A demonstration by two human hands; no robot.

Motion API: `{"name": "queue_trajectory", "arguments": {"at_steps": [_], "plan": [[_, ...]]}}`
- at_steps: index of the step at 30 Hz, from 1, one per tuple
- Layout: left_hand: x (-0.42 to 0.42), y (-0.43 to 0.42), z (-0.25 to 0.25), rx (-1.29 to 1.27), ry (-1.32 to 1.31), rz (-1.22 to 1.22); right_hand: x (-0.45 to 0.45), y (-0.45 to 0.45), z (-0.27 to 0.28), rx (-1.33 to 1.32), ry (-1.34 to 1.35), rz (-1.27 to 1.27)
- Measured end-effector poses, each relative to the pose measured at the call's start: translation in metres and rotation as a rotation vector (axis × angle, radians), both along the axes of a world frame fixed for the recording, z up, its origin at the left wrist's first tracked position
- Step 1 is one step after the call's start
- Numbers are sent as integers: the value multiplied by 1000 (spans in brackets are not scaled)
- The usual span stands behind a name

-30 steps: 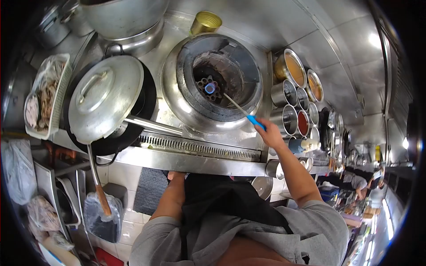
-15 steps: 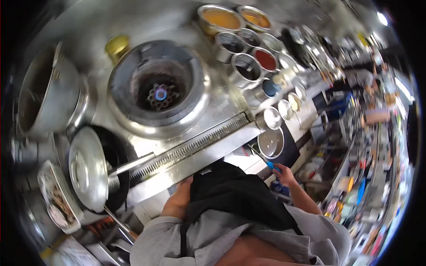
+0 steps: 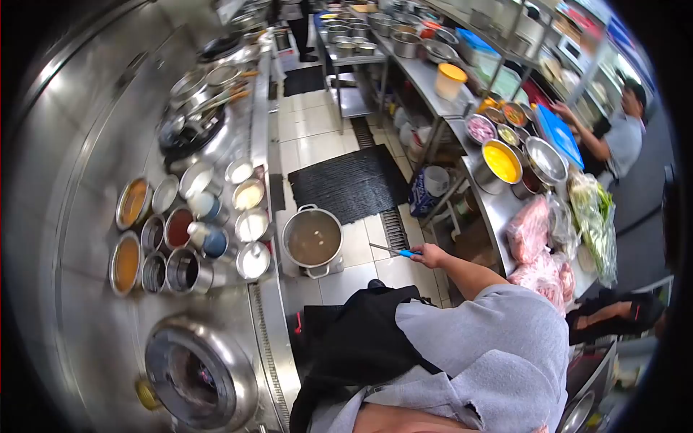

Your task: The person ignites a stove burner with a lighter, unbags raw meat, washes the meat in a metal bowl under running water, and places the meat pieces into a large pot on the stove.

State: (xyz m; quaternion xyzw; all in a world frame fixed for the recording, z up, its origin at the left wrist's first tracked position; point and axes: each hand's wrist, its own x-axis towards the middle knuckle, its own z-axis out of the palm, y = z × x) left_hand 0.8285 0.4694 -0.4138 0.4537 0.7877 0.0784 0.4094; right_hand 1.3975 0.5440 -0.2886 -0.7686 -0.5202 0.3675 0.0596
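Observation:
My right hand (image 3: pixel 431 255) is closed around the blue handle of a slim tool (image 3: pixel 388 249) with a narrow, dark, blade-like shaft. Its exact kind is too small to make out. The shaft points left, toward a large two-handled metal pot (image 3: pixel 317 272) standing low by the stove's front edge. Cloudy brown liquid with a few pale bits shows inside the pot, and the tool is apart from it. My left hand is out of sight; the black apron (image 3: pixel 354 339) and grey sleeve fill the lower part of the view.
A wok burner (image 3: pixel 198 372) and several sauce containers (image 3: pixel 191 270) line the steel counter on my left. Black mats (image 3: pixel 350 184) lie on the tiled floor ahead. Bagged meat (image 3: pixel 530 231) and bowls stand on the right-hand table, with a co-worker (image 3: pixel 624 137) behind it.
My view has swung right, from the burner to the aisle. The pot and sauce containers now appear farther left. My right hand still holds the blue-handled tool; my left arm has left the view.

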Motion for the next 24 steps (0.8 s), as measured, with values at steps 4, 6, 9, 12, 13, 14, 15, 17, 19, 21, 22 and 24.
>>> {"name": "queue_trajectory", "arguments": {"at_steps": [4,6,9,12,13,14,15,17,19,21,22,24], "plan": [[70,79,15,50,-38,-204,65,-30,-10,-50,74,-140],[124,132,23,99,-82,-366,93,-38,-9,47,127,-247],[235,199,74,141,-168,-606,124,-46,29,214,190,-384],[344,246,96,104,-252,-787,141,-51,72,523,276,-549],[381,254,122,142,-280,-875,143,-53,86,526,272,-561],[415,257,147,180,-307,-962,142,-55,100,561,264,-621],[443,264,143,141,-388,-1001,145,-55,108,598,254,-681],[496,270,144,111,-518,-1126,147,-55,118,586,475,-727],[545,267,163,62,-622,-1285,146,-47,127,658,482,-693],[586,265,183,-65,-712,-1389,152,-37,139,662,464,-683],[602,267,189,-136,-745,-1420,156,-30,143,684,456,-693],[633,279,185,-188,-782,-1441,168,-14,139,701,490,-745]]}}
